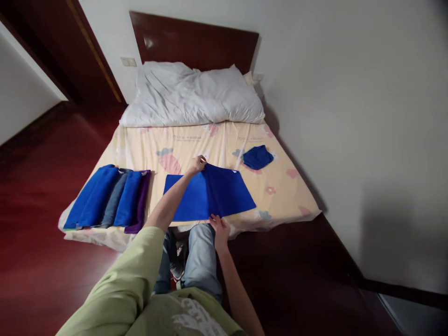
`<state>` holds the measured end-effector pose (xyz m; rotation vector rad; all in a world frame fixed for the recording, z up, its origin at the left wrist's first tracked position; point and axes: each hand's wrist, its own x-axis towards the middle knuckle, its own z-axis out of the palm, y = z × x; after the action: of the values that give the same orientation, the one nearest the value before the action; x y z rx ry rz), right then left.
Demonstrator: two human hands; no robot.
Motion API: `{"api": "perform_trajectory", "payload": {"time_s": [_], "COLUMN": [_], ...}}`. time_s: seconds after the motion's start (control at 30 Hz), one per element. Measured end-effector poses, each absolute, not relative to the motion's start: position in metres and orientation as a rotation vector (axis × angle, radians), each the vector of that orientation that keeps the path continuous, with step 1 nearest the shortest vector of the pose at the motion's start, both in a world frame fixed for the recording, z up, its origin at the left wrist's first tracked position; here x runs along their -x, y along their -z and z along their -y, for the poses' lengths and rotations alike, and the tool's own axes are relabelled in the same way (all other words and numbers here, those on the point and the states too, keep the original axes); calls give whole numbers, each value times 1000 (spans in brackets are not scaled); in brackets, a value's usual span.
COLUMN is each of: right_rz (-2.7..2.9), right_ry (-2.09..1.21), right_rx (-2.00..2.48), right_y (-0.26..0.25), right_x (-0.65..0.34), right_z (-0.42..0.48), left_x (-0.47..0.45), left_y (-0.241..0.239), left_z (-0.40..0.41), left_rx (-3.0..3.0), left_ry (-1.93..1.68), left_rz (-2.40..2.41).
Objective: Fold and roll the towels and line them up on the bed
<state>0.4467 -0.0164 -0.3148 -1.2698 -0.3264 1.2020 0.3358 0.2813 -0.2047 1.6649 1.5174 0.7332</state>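
Observation:
A blue cloth (210, 196) lies spread on the near edge of the bed (196, 140). My left hand (198, 164) reaches across and pinches its far edge near the middle, lifting a fold. My right hand (220, 228) grips the near edge of the same cloth at the mattress edge. A small crumpled blue cloth (257, 157) lies further back on the right, apart from both hands.
A row of folded cloths (110, 198), blue, grey and purple, lies on the bed's left side. A white pillow (192, 95) rests against the dark headboard (196, 42). A white wall runs along the right; dark red floor surrounds the bed.

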Motion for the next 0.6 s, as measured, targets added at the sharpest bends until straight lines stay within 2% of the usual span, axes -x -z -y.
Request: {"api": "perform_trajectory", "payload": {"time_s": [0.23, 0.43, 0.6], "right_rz": [683, 1012, 1164], "right_ry": [-903, -780, -752], "right_rx": [1297, 1234, 1123], "right_y": [207, 111, 57], "right_x": [-506, -529, -526], "right_z": [-5, -40, -63], "left_x": [-262, -195, -157], "left_y": [126, 67, 19], "left_z": [-231, -184, -145], "left_rx": [-1477, -1476, -1551], "left_ry": [-1051, -1364, -1503], "left_rz": [-1400, -1288, -1237]}}
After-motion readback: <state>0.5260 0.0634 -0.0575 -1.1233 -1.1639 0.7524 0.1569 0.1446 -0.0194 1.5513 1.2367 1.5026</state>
